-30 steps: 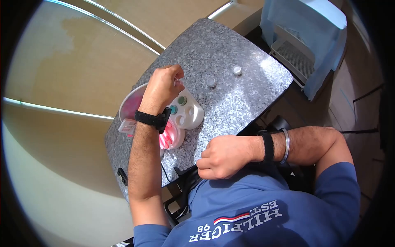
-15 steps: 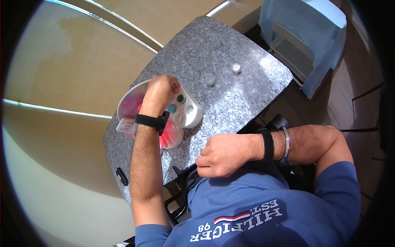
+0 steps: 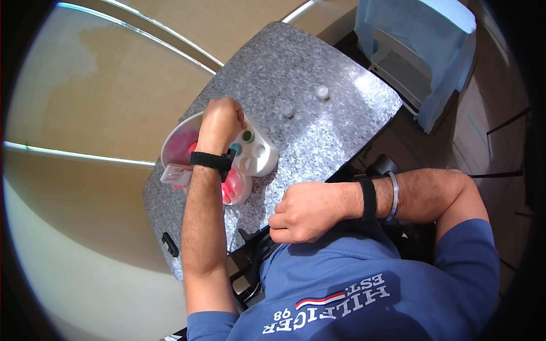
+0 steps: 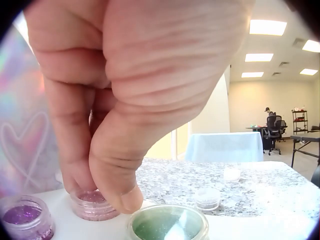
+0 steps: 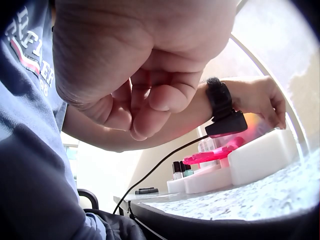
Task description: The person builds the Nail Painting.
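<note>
My left hand (image 3: 222, 122) reaches over a white organizer (image 3: 266, 163) on the table. In the left wrist view, its thumb and fingers pinch a small clear jar of pink glitter (image 4: 94, 206) low at the organizer's surface. A purple glitter jar (image 4: 27, 218) sits on one side of it and a green jar (image 4: 167, 225) on the other. A teal jar (image 3: 235, 149) stands nearer the wrist, beside round holes. My right hand (image 3: 307, 213) hangs loosely curled in front of the shirt, holding nothing, as the right wrist view also shows.
Two small jars, one clear (image 3: 288, 111) and one white-topped (image 3: 323, 92), stand farther out on the speckled table (image 3: 273, 62). Pink tools (image 3: 228, 190) fill the organizer's near section. A black object (image 3: 169, 244) lies at the table's edge. A blue-draped chair (image 3: 438, 51) stands beyond.
My left hand has come down to the organizer with the pink jar between its fingers, after hovering higher over it. The right hand has stayed in place.
</note>
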A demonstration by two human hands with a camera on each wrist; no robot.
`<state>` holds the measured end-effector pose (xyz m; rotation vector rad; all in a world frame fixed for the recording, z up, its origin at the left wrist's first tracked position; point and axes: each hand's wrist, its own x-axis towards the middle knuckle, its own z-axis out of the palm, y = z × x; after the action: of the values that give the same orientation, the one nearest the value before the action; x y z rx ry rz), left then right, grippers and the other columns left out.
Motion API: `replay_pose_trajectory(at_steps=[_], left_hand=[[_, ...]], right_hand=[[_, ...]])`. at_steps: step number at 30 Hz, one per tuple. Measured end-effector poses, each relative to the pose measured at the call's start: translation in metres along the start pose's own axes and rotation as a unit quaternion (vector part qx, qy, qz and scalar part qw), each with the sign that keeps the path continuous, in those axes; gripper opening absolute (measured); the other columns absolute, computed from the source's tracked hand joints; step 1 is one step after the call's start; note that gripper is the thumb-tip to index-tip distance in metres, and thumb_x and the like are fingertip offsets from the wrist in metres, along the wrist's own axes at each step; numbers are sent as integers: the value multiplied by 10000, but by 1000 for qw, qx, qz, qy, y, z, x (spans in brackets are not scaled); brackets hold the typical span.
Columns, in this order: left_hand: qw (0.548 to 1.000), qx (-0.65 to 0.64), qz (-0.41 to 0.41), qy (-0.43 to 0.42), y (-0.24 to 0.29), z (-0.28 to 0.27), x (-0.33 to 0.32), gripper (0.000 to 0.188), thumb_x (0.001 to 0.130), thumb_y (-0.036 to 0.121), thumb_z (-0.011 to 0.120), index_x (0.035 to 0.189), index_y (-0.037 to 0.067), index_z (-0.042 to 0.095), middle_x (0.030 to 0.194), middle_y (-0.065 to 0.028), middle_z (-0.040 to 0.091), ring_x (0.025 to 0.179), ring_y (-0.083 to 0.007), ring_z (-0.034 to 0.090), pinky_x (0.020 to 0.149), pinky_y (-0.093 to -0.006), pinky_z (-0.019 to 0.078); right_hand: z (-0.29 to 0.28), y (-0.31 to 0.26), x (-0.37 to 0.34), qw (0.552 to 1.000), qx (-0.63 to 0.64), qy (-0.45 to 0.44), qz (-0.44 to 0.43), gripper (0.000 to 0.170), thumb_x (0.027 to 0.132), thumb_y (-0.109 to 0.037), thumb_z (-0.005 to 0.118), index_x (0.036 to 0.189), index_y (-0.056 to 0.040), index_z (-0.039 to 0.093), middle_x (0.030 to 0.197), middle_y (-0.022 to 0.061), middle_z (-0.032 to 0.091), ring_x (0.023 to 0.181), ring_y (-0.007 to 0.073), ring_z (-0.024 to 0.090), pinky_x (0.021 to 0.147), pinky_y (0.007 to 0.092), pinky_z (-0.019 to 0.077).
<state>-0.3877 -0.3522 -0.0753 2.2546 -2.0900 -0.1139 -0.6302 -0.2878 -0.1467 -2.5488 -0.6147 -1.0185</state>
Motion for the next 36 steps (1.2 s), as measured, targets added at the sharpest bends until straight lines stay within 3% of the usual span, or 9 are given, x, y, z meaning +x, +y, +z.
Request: replay_pose_trajectory(at_steps=[3, 10, 13, 17, 23, 26, 28, 36], left_hand=[[999, 21, 15, -42, -1, -10, 2, 133, 812, -25, 825, 943, -2, 831, 859, -172, 818, 800, -306, 815, 747, -413, 638], [993, -38, 113, -8, 45, -11, 7, 341, 869, 114, 907, 1184, 29, 807, 1105, -169, 836, 987, -317, 818, 863, -423, 652], [987, -30, 140, -68, 64, 2, 15, 433, 846, 128, 933, 1251, 65, 794, 1207, -153, 826, 1088, -315, 802, 940, -441, 655], [980, -1, 149, -130, 64, 22, 24, 507, 819, 119, 944, 1297, 91, 780, 1274, -155, 798, 1186, -328, 764, 1019, -465, 626], [969, 12, 203, -140, 59, 33, 32, 382, 855, 90, 904, 1225, 95, 809, 1199, -145, 796, 1120, -339, 771, 1001, -466, 632], [971, 21, 224, -76, 55, 17, 19, 302, 889, 66, 869, 1186, 89, 818, 1184, -138, 795, 1073, -335, 782, 967, -458, 643], [974, 14, 219, -50, 53, -7, 7, 270, 910, 57, 856, 1176, 69, 807, 1125, -133, 780, 1002, -302, 791, 877, -426, 660], [981, -57, 186, -1, 11, -61, -50, 365, 791, 17, 919, 1133, 32, 793, 1093, -110, 724, 926, -252, 757, 840, -379, 648]], right_hand=[[1, 0, -1, 1000, -3, 4, -4, 185, 845, -233, 687, 825, -82, 581, 764, 37, 560, 665, 228, 679, 540, 397, 573], [1, 3, -1, 1000, -2, 3, 0, 185, 844, -230, 687, 820, -81, 579, 760, 35, 558, 660, 223, 672, 536, 392, 563], [-6, 3, 0, 999, 9, -42, 23, 204, 800, -231, 739, 878, -67, 648, 816, 72, 657, 749, 300, 753, 604, 459, 602], [-6, 6, -2, 1000, -7, 11, 5, 171, 849, -226, 683, 852, -75, 602, 770, 30, 552, 659, 220, 666, 549, 390, 567], [-7, 8, -2, 1000, -1, 8, 7, 179, 841, -232, 686, 869, -70, 616, 773, 31, 553, 663, 223, 670, 559, 390, 572], [-7, 8, -2, 1000, -7, 6, 9, 186, 835, -234, 690, 881, -65, 625, 775, 34, 556, 669, 225, 674, 565, 391, 576], [-9, 8, -3, 1000, -12, 5, 11, 196, 829, -237, 694, 891, -62, 631, 779, 34, 559, 675, 226, 678, 567, 390, 577], [-12, 9, -2, 1000, 0, -2, 15, 242, 795, -250, 712, 926, -59, 641, 801, 35, 571, 695, 221, 681, 567, 381, 573]])
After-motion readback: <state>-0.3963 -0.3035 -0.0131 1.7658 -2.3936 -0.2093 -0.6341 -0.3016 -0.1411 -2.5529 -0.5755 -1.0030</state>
